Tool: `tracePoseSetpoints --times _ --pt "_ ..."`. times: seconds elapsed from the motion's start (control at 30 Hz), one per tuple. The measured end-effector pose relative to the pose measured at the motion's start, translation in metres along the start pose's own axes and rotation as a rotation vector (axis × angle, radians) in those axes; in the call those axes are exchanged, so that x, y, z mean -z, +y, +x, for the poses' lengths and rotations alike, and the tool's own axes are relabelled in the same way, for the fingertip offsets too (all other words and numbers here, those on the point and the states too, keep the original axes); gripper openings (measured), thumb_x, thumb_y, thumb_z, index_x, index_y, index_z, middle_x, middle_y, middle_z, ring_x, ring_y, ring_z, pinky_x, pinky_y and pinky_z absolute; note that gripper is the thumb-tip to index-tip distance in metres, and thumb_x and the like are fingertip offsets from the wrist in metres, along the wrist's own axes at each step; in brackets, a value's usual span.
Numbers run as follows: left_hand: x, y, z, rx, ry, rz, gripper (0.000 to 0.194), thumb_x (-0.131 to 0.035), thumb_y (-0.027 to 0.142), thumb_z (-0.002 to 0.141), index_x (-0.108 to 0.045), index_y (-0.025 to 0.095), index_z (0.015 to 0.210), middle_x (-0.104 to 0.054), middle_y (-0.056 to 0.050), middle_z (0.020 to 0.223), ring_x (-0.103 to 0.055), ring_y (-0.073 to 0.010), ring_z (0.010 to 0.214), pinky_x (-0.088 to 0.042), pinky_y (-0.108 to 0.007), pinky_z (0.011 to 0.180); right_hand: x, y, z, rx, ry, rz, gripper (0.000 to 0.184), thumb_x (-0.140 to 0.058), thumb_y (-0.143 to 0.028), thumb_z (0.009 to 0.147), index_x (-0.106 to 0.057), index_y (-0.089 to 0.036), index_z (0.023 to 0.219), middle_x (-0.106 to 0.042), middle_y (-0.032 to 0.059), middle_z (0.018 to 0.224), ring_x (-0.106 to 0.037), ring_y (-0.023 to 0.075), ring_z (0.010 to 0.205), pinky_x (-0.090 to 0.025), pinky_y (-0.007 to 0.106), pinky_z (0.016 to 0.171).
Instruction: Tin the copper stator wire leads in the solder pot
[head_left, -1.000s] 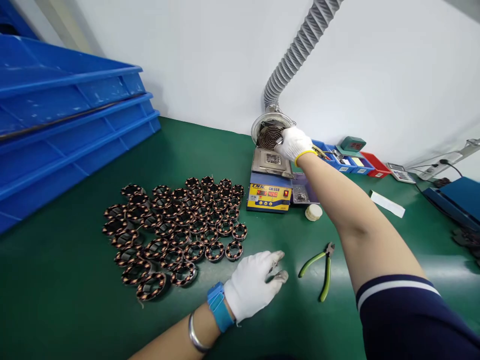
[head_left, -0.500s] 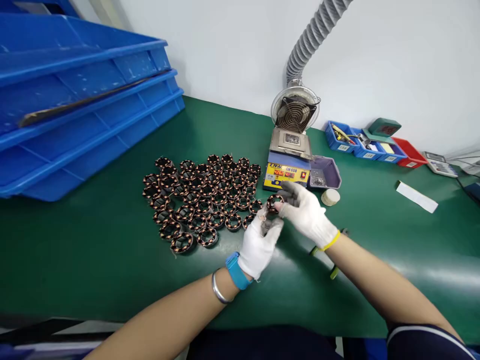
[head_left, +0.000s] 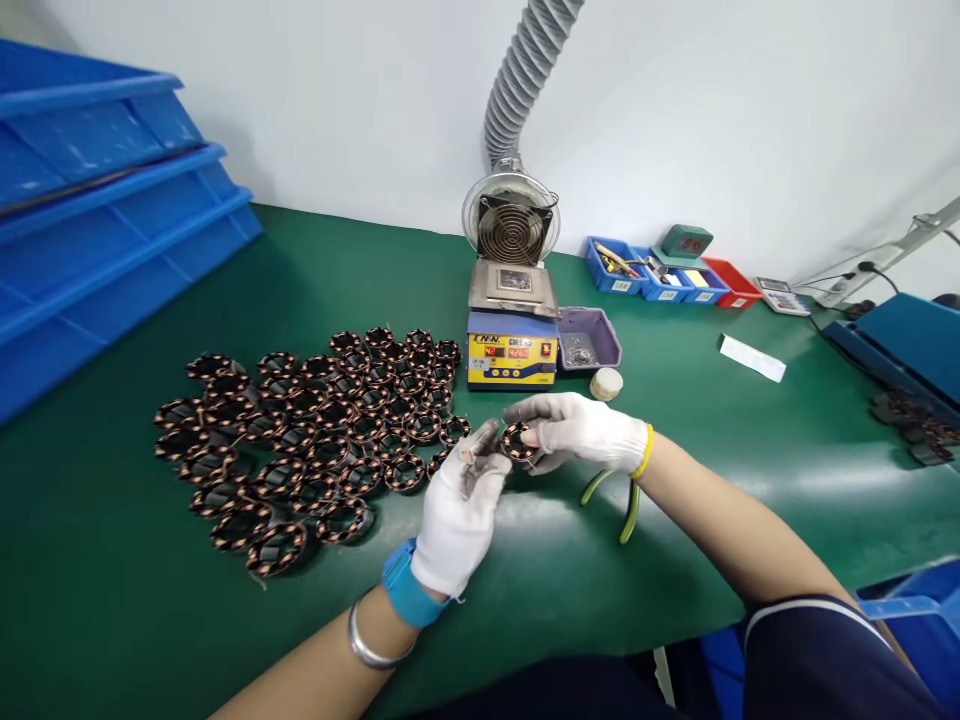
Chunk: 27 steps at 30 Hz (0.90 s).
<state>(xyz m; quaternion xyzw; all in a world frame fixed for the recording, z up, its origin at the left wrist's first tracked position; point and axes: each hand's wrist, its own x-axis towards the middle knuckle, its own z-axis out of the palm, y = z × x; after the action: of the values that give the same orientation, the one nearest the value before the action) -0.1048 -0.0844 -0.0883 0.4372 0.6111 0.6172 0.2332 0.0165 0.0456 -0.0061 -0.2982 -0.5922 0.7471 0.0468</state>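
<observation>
A small ring-shaped motor stator (head_left: 517, 455) with copper windings is held up in front of the soldering pot. Its right side is gripped by my right hand (head_left: 581, 432), in a white glove, with the thumb at the ring's opening. My left hand (head_left: 456, 515), also gloved, has its fingers closed at the ring's left edge. Whether those fingertips pinch a thin lead wire cannot be made out. Left of the hands, many more stators (head_left: 330, 450) stand close together on the green table (head_left: 540, 570). Green-handled pliers (head_left: 628, 515) lie partly beneath my right wrist.
The yellow-fronted soldering pot (head_left: 512, 350) stands ahead, below a fan (head_left: 514, 228) and grey duct (head_left: 525, 80). Beside it are a purple tray (head_left: 611, 350) and a round pale pad (head_left: 606, 384). Blue crates (head_left: 127, 240) are stacked left; small bins (head_left: 615, 275) line the wall.
The camera view has turned to the right, so the table things appear farther left. Both hands still hold the stator close together, and more of the pliers shows.
</observation>
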Motion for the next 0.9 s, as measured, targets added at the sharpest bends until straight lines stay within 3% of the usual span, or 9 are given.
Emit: tracePoseSetpoints --times 0.1,0.17,0.27,0.37,0.47,0.6,0.9 --pt "0.004 0.007 0.003 -0.224 0.017 0.233 0.044 -0.056 0.034 0.086 -0.051 0.017 0.126 -0.06 -0.012 0.122 -0.064 -0.0206 0.098 -0.053 -0.035 0.086 0.014 -0.021 0.014 0.108 0.092 -0.019 0.054 -0.076 -0.026 0.068 -0.06 -0.021 0.119 -0.07 0.0032 0.094 -0.069 0.0188 0.081 -0.059 0.034 0.073" --pt "0.006 0.009 0.008 -0.341 0.013 0.461 0.045 -0.058 0.035 0.085 -0.052 0.017 0.125 -0.059 -0.013 0.123 -0.062 -0.023 0.098 -0.052 -0.038 0.086 0.029 -0.044 0.033 0.211 0.31 -0.137 0.054 -0.074 -0.024 0.067 -0.061 -0.021 0.119 -0.07 0.0036 0.099 -0.068 0.019 0.085 -0.058 0.037 0.078" --pt "0.008 0.01 0.016 -0.358 -0.041 0.791 0.045 -0.058 0.04 0.084 -0.056 0.015 0.121 -0.061 -0.014 0.121 -0.059 -0.0297 0.101 -0.048 -0.045 0.086 0.058 -0.082 0.071 0.33 0.688 -0.464 0.051 -0.071 -0.025 0.068 -0.063 -0.021 0.118 -0.069 0.0049 0.108 -0.065 0.0202 0.094 -0.055 0.039 0.085" --pt "0.008 0.011 0.019 -0.292 -0.129 0.972 0.046 -0.054 0.043 0.085 -0.057 0.012 0.119 -0.061 -0.015 0.118 -0.057 -0.0319 0.099 -0.046 -0.046 0.082 0.085 -0.11 0.107 0.357 0.901 -0.724 0.046 -0.066 -0.029 0.073 -0.063 -0.017 0.117 -0.068 0.0062 0.11 -0.063 0.0195 0.099 -0.05 0.035 0.09" --pt "0.007 0.012 0.016 -0.262 -0.194 1.035 0.049 -0.053 0.042 0.085 -0.056 0.012 0.123 -0.058 -0.016 0.123 -0.055 -0.0328 0.104 -0.044 -0.046 0.083 0.102 -0.119 0.133 0.382 0.974 -0.861 0.043 -0.062 -0.032 0.075 -0.063 -0.015 0.114 -0.07 0.0048 0.103 -0.063 0.017 0.095 -0.047 0.031 0.092" --pt "0.005 0.013 0.01 -0.251 -0.247 1.062 0.053 -0.055 0.041 0.084 -0.053 0.012 0.128 -0.052 -0.019 0.134 -0.051 -0.0349 0.111 -0.041 -0.049 0.086 0.11 -0.114 0.154 0.398 0.981 -0.943 0.04 -0.058 -0.033 0.078 -0.061 -0.014 0.113 -0.069 0.0057 0.105 -0.062 0.016 0.094 -0.045 0.029 0.092" --pt "0.004 0.016 0.007 -0.185 -0.322 1.099 0.054 -0.053 0.041 0.084 -0.052 0.014 0.13 -0.051 -0.017 0.136 -0.049 -0.0331 0.116 -0.039 -0.049 0.09 0.111 -0.109 0.163 0.335 1.013 -1.084 0.037 -0.06 -0.035 0.074 -0.065 -0.019 0.107 -0.069 0.0053 0.104 -0.061 0.0226 0.1 -0.046 0.036 0.092"
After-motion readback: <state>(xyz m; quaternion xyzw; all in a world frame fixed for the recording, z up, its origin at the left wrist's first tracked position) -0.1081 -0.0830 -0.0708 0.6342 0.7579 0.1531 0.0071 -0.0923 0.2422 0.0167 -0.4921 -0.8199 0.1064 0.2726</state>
